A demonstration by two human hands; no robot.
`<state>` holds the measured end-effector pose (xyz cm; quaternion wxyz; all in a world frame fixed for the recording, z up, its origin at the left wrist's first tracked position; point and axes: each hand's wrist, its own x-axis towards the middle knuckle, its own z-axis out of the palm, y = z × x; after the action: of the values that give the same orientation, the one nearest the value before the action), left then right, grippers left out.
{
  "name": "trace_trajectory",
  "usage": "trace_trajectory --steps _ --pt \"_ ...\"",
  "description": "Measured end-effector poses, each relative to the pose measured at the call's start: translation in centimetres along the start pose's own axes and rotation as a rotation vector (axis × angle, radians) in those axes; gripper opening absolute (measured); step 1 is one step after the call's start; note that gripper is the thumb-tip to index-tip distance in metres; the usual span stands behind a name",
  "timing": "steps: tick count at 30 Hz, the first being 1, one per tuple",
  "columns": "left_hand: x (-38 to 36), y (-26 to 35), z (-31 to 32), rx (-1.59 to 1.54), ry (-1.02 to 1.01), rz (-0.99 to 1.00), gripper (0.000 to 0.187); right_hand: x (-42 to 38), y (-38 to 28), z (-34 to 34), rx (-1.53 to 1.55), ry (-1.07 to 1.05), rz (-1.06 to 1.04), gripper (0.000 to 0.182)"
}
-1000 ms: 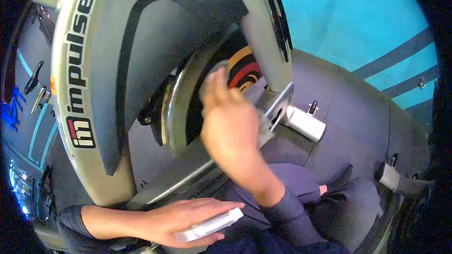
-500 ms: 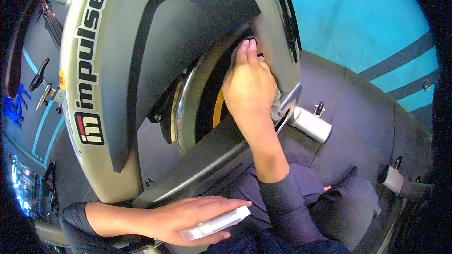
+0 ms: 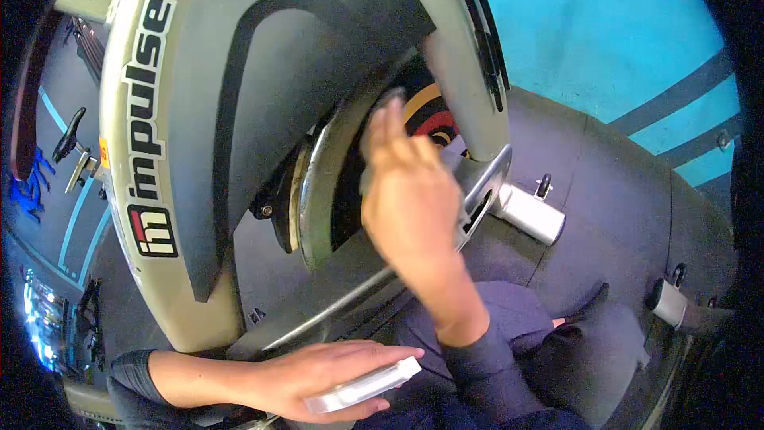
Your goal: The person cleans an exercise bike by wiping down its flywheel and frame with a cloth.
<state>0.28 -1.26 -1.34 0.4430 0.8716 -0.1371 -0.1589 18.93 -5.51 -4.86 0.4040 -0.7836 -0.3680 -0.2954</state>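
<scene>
My right hand (image 3: 410, 199), slightly blurred, presses a grey cloth (image 3: 369, 139) against the dark face of the flywheel (image 3: 317, 215) of an exercise bike. Its fingers point up and lie over the cloth, which is mostly hidden beneath them. Yellow and red rings show on the wheel right of my fingertips. Low in the view, my left hand (image 3: 310, 373) is closed around a white, partly clear object (image 3: 366, 388), perhaps a small bottle. Its white end sticks out between thumb and fingers.
The bike's grey frame (image 3: 135, 271), marked "impulse", rises at left. A dark lower bar (image 3: 318, 310) runs between my hands. At right are a silver foot (image 3: 529, 213) and another machine's foot (image 3: 668, 302). Another bike's saddle (image 3: 70, 135) shows at far left.
My right hand and the cloth have moved down and left across the flywheel, uncovering its yellow and red rings. My left hand has stayed nearly still with the white object.
</scene>
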Motion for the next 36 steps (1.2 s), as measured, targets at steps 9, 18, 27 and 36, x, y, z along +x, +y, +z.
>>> trace_trajectory --steps 9,18,27,36 --pt "0.0 0.2 0.4 0.038 0.019 0.038 0.069 -0.1 1.3 -0.2 -0.068 -0.073 0.045 0.049" --pt "0.0 0.2 0.0 0.023 0.011 0.0 0.069 -1.3 0.0 0.6 -0.153 -0.055 -0.02 0.041" --pt "-0.1 -0.1 0.5 0.004 0.012 0.014 0.07 0.6 4.5 2.7 -0.278 0.022 0.002 0.047" --pt "0.0 0.3 0.0 0.02 0.033 0.019 0.07 -1.5 -0.3 -0.2 -0.075 -0.018 -0.09 0.047"
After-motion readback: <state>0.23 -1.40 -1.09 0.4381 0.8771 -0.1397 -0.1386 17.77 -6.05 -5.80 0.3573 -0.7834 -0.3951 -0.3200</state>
